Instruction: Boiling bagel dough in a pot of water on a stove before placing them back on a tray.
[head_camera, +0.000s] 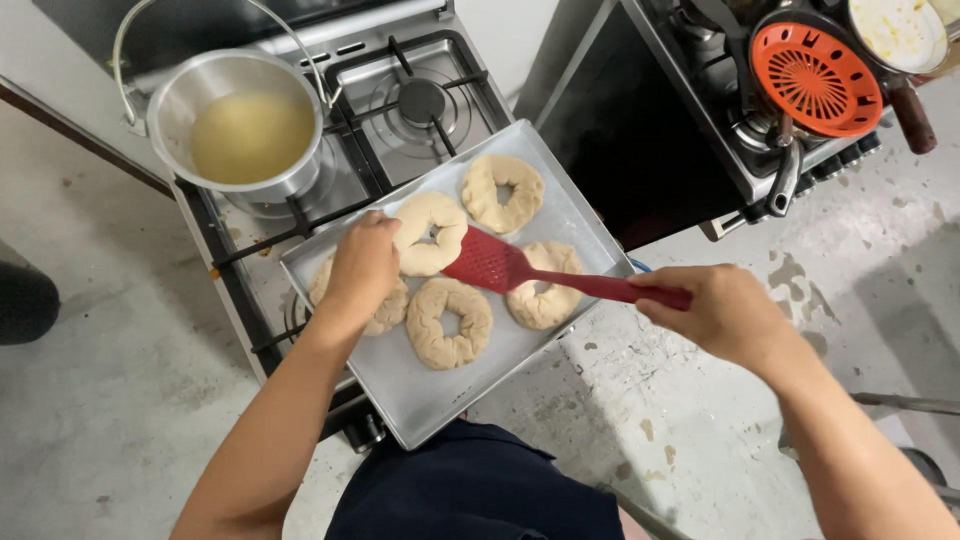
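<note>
Nearest, dark blue cloth of the person's clothing (480, 490) at the bottom edge, two bare forearms reaching out from it. Right hand (722, 312) fingers curled closed round the end of a red spatula (530, 272), smooth plastic handle, flat slotted blade. Spatula long axis runs right to left, rising slightly toward the upper left; blade end points at the dough, its tip tucked at the lower right edge of the ring the other hand has. Left hand (362, 268) palm down, fingers bent and pinching the left side of a pale dough ring (430, 232), thumb not visible so exact grip hard to tell. Dough is raw, matt, lumpy, floury beige, uneven hole in the middle. Four more raw dough rings on the same tray: one (449, 321) just below the spatula blade, one (545, 285) under the spatula handle, one (502, 192) at the far corner, one (385, 308) partly hidden under the left hand. Baking tray (440, 390) is flat rectangular grey metal, dull sheen, low rim, sitting skewed across the front of a gas stove (420, 100), near corner overhanging. Beyond, black grates and a burner, shiny steel pot (240, 125) with wire bail handle, filled with yellowish liquid, on the left rear burner. Far right, second stove with an orange round plastic strainer (815, 78) and a pan (900, 32) holding pale smears. Floor is stained grey concrete (100, 380)
</note>
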